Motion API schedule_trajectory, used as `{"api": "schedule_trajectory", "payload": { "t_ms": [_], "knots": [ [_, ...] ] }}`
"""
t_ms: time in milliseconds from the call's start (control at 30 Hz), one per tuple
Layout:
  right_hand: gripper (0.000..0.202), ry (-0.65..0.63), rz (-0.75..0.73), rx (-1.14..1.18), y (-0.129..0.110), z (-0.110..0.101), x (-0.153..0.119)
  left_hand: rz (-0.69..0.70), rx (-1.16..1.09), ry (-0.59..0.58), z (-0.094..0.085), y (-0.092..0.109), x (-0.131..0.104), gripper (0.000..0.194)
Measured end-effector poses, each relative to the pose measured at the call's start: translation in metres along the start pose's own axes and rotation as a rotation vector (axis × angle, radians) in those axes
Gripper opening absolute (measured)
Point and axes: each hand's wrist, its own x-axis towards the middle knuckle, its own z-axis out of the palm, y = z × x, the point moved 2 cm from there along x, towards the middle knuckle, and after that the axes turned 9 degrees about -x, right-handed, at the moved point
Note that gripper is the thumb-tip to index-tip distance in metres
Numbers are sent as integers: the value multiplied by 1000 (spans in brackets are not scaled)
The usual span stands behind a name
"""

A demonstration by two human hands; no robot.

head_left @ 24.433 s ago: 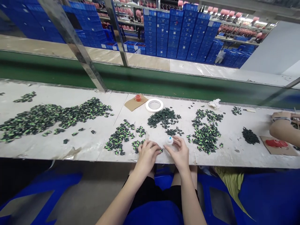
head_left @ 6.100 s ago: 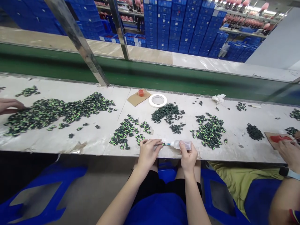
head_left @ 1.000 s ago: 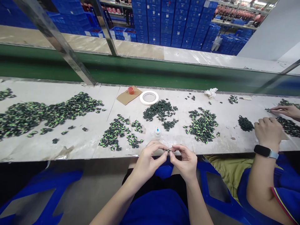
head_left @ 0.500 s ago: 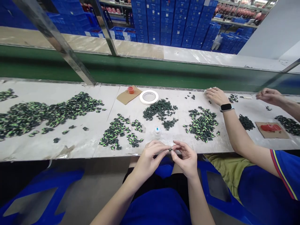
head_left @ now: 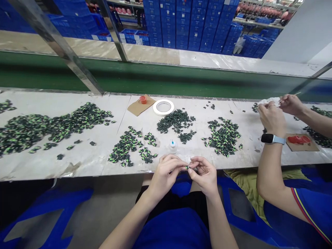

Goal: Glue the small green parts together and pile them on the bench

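Piece (head_left: 187,167) between both hands (head_left: 186,169).

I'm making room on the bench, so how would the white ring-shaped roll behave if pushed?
The white roll lies flat, so it would likely slide rather than roll. Its neat round outline suggests it is fairly stiff.

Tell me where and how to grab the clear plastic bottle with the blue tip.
I'd pinch the clear plastic bottle around its rounded body, below the narrow blue tip, coming from the near right: it stands upright, tip up, and small black-and-green plastic pieces lie to its left.
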Motion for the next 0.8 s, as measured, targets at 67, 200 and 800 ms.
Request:
{"api": "schedule_trajectory", "payload": {
  "t_ms": [67,200,800],
  "knots": [
    [26,11,-17,-13,2,-1,0,-24,-29,12,4,-3,-1,14],
    [23,-30,-42,-114,1,-15,0,-100,-67,-31,19,-10,-1,14],
    [31,645,-307,-734,-5,-111,31,-152,378,-222,111,-32,106,27]
  ]
}}
